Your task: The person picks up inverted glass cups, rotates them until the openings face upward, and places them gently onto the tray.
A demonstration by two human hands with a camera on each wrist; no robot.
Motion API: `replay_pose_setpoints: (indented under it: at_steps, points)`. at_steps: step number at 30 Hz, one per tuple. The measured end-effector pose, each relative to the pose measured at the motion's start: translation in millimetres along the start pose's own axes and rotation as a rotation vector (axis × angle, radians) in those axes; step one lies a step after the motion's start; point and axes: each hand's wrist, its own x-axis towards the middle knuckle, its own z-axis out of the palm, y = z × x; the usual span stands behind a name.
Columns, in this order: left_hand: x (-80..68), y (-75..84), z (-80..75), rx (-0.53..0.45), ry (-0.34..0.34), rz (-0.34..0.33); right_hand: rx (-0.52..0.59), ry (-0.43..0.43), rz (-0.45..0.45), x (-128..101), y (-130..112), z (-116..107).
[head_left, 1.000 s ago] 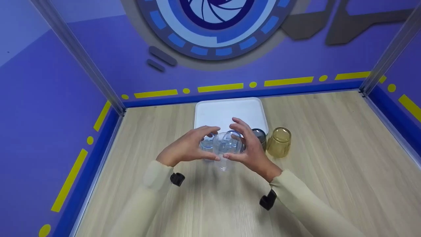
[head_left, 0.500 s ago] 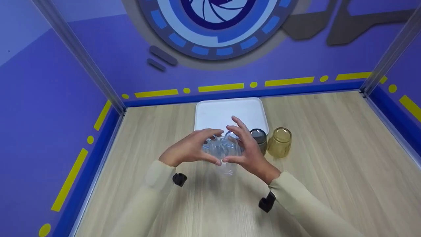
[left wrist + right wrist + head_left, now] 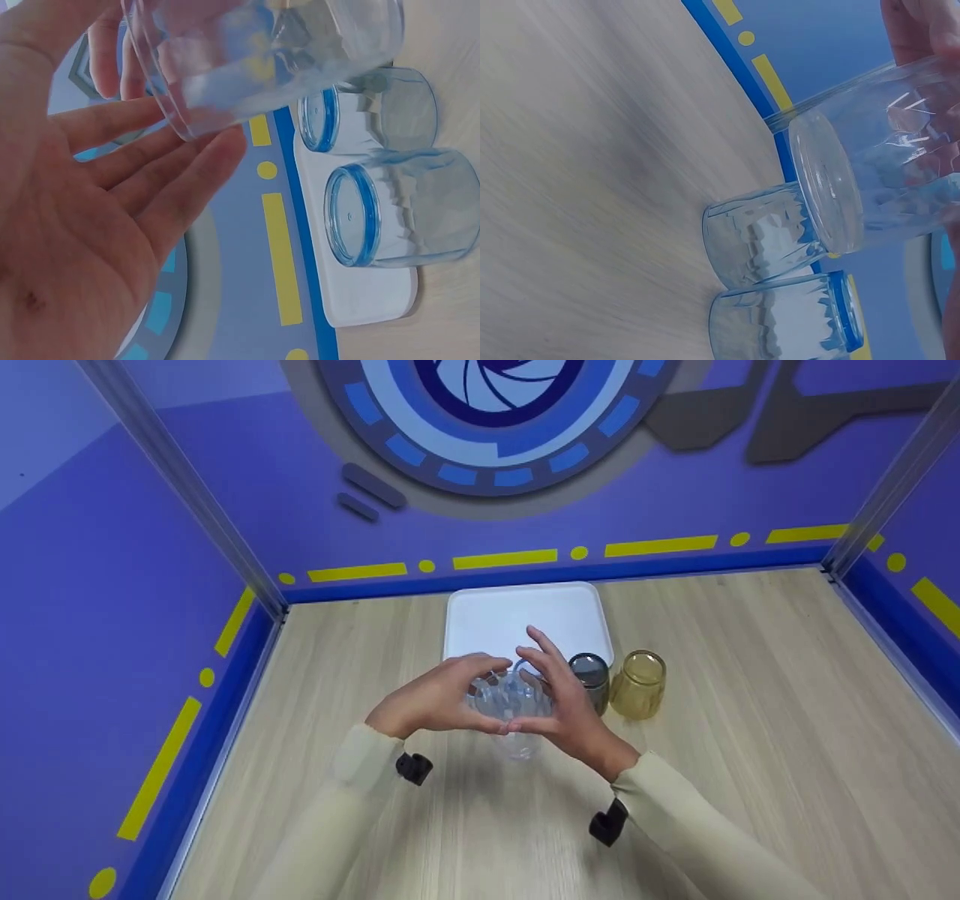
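A clear glass (image 3: 519, 746) is held off the table between both hands, its base pointing down toward the tabletop. The left hand (image 3: 439, 694) curves round its left side, with fingertips at the rim in the left wrist view. From the other side the right hand (image 3: 566, 701) curves round it, index finger raised. Both thumb tips meet in front of the glass. Just beyond stand two blue-tinted glasses, a nearer glass (image 3: 420, 210) and a farther glass (image 3: 401, 112), both upside down and mostly hidden by the hands in the head view.
To the right stand an upside-down grey glass (image 3: 591, 682) and an amber glass (image 3: 639, 690), side by side. A white tray (image 3: 525, 619) lies against the back wall. Printed blue panels (image 3: 480, 540) enclose the wooden table (image 3: 750, 697) at the back and sides.
Both hands have closed in on the glass, and the thumbs have come together. The glass has shifted slightly toward the person. The glasses and tray behind have stayed put.
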Motion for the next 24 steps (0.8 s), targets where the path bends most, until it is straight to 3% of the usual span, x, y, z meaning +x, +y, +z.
replay_pose_setpoints:
  at_steps: [6,12,24]
  points:
    - [-0.1,2.2,-0.4,0.004,-0.010,-0.012,-0.033,-0.015,-0.002,-1.5,2.5,-1.4]
    - [-1.6,1.0,-0.7,0.001,-0.010,-0.063,-0.048,-0.031,0.066,-5.9,3.7,-4.9]
    - [-1.3,2.2,-2.8,0.025,0.013,-0.011,-0.145,-0.047,0.124,-11.3,6.2,-9.5]
